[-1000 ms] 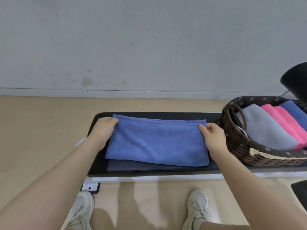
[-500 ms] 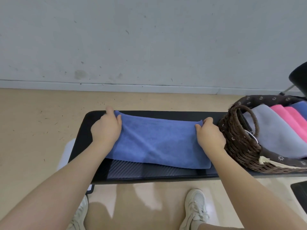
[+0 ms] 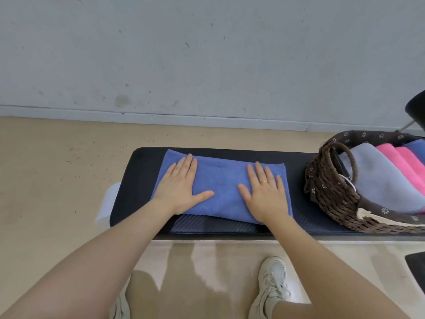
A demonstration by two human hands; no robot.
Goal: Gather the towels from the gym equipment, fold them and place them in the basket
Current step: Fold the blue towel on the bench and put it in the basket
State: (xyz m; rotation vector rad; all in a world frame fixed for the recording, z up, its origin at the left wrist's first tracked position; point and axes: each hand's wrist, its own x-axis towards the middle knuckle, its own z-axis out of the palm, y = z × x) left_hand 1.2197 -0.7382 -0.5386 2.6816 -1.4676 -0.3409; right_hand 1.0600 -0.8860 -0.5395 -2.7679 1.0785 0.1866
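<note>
A blue towel (image 3: 222, 180), folded into a wide rectangle, lies flat on the black padded gym bench (image 3: 142, 171). My left hand (image 3: 179, 187) presses flat on the towel's left half with straight fingers. My right hand (image 3: 264, 192), wearing a ring, presses flat on its right half. At the bench's right end stands a brown woven basket (image 3: 328, 192) with a loop handle. Folded grey (image 3: 381, 178), pink (image 3: 404, 162) and blue towels stand side by side in it.
A grey wall runs behind the bench above a beige floor (image 3: 57, 169). A black seat or pad (image 3: 416, 109) shows at the right edge. My white shoes (image 3: 273, 282) stand on the floor just in front of the bench.
Both hands let go of the towel's far corners and now lie flat on top of it. The towel sits in a narrower fold than a second ago.
</note>
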